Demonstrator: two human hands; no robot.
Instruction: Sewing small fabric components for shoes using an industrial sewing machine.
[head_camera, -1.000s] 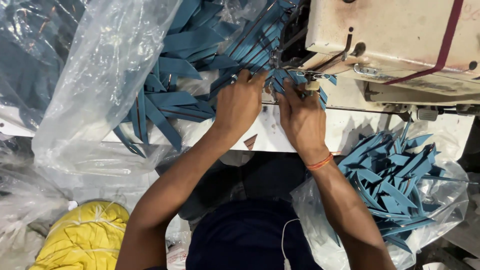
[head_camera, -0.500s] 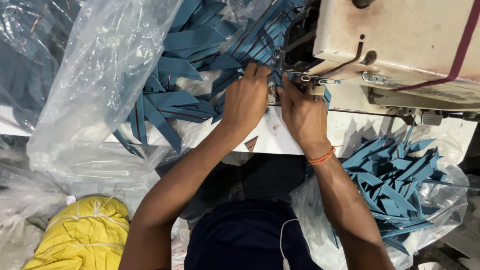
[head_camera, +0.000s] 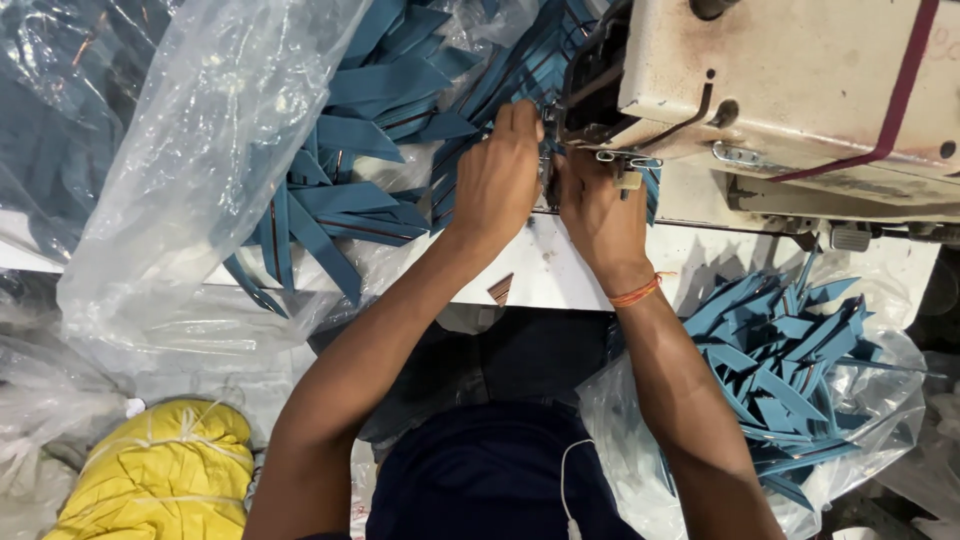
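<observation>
Both sets of fingers are curled in close at the needle area of the sewing machine (head_camera: 800, 90), pinched narrow on a blue fabric strip (head_camera: 548, 180) that lies on the white machine table (head_camera: 560, 270) under the head of the machine; the fingertips themselves are mostly hidden by the knuckles, so the exact pinch cannot be seen. The left hand (head_camera: 497, 180) sits just beside the right hand (head_camera: 598, 215), the two nearly touching. An orange thread band (head_camera: 636, 292) circles the right wrist. Beyond the left hand a heap of cut blue fabric pieces (head_camera: 370, 130) spills from a clear plastic bag (head_camera: 200, 170) across the table. Lower right, near the right forearm, another clear bag (head_camera: 860, 420) holds more blue pieces (head_camera: 780, 360). At lower left lies a yellow bundle (head_camera: 160, 470) tied with string.
</observation>
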